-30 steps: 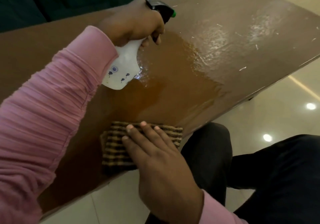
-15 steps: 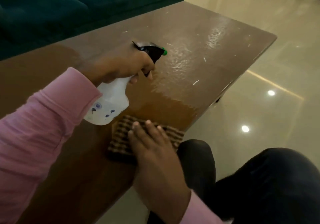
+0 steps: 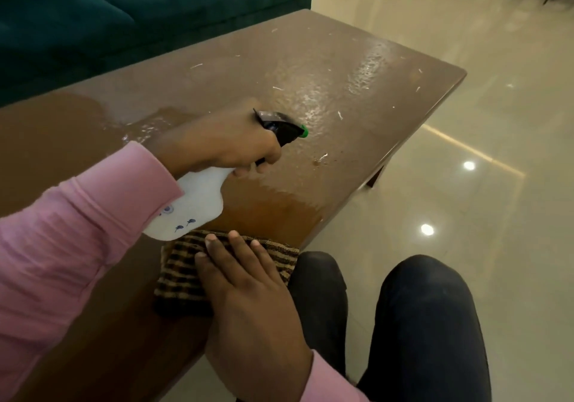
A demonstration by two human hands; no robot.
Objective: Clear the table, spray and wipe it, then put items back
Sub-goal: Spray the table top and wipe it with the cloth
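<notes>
A brown table (image 3: 357, 60) fills the middle of the view, wet and glossy over its right half, with small white scraps scattered on it. My left hand (image 3: 223, 144) grips a white spray bottle (image 3: 192, 206) with a black trigger head and green nozzle, held tilted over the table and pointing right. A brown and black striped cloth (image 3: 180, 271) lies at the near edge. My right hand (image 3: 245, 283) rests flat on it, fingers straight.
A dark teal sofa (image 3: 124, 13) stands behind the table. Glossy beige floor (image 3: 481, 122) spreads to the right. My knees in dark trousers (image 3: 419, 324) sit just off the table's near right edge. Chair legs show at the top right.
The view has pulled back and swung right, so the table's right end shows. The bottle in my left hand has shifted right along the table. My right hand stays flat on the cloth.
</notes>
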